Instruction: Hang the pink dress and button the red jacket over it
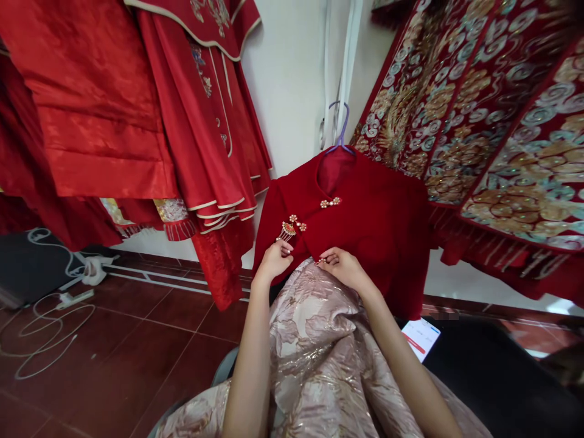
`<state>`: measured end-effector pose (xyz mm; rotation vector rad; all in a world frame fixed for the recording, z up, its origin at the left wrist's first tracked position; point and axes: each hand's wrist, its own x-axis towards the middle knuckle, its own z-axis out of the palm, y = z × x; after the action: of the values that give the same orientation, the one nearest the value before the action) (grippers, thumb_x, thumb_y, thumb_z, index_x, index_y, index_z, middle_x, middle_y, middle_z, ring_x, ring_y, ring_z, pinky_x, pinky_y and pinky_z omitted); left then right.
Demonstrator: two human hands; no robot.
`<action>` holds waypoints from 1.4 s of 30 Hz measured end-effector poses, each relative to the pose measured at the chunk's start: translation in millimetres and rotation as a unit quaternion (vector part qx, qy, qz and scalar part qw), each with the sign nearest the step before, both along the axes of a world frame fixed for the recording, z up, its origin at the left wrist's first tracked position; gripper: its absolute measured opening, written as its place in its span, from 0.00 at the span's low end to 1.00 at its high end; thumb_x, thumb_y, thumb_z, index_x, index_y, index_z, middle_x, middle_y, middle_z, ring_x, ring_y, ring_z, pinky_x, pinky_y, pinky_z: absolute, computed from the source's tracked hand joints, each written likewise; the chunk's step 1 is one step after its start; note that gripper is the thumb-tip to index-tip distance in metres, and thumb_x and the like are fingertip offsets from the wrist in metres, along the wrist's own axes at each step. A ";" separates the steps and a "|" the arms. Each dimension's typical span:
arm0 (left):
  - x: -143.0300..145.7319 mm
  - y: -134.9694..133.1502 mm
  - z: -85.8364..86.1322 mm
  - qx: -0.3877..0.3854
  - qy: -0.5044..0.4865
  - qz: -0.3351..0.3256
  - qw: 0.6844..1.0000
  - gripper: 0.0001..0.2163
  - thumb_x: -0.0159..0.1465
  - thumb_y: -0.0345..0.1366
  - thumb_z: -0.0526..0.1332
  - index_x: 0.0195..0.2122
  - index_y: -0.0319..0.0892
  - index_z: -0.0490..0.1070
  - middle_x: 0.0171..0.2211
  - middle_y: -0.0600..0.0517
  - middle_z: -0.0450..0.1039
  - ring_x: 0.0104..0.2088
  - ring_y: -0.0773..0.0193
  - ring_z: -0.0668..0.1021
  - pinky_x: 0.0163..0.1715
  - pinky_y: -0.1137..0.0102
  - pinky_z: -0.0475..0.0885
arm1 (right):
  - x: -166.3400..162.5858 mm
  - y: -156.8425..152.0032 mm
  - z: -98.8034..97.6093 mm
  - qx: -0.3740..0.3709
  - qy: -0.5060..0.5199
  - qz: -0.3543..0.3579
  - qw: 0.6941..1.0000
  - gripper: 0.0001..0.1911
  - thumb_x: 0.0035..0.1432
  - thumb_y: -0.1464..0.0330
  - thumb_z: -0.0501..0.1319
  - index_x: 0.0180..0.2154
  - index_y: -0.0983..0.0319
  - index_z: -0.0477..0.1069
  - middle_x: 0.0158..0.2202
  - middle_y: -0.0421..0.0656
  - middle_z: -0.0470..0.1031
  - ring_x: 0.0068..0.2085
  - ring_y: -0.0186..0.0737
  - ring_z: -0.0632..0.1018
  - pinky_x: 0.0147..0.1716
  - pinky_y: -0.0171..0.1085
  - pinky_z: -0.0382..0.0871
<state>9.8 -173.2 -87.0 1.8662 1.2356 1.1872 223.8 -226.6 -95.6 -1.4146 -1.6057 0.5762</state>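
A dark red velvet jacket (pixel 365 213) hangs in front of me on a purple hanger (pixel 343 137). A beaded flower fastener (pixel 330 202) sits below its collar. Lower left on the chest is a fan-shaped ornament (pixel 288 229) with hanging strands, beside more beaded flowers (pixel 300 225). My left hand (pixel 274 261) is closed against the jacket at the ends of these strands; what lies between its fingers is hidden. My right hand (pixel 344 267) pinches a small beaded fastener (pixel 322 261) at the jacket's lower front, just above the shiny pink floral fabric (pixel 314 316) over my lap.
Red garments (pixel 104 121) hang at left, and a heavily embroidered red garment (pixel 493 109) at right. A lit phone (pixel 420 338) lies on a black surface (pixel 483 371) by my right arm. White cables (pixel 50 322) and a rack's base rails (pixel 168 278) are on the tiled floor.
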 end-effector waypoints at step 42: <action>20.5 -10.1 7.9 -0.054 0.030 0.036 0.997 0.05 0.44 0.27 0.67 0.23 0.41 0.76 0.24 0.51 0.78 0.28 0.63 0.80 0.31 0.72 0.71 | -59.5 8.2 -32.8 0.170 0.134 -0.048 0.975 0.09 0.58 0.62 0.58 0.36 0.60 0.70 0.34 0.44 0.76 0.35 0.39 0.77 0.38 0.38 0.73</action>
<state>30.3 -183.2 -79.0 1.8040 1.3823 1.0862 164.3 -218.3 -128.4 -1.1012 -1.3384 0.3931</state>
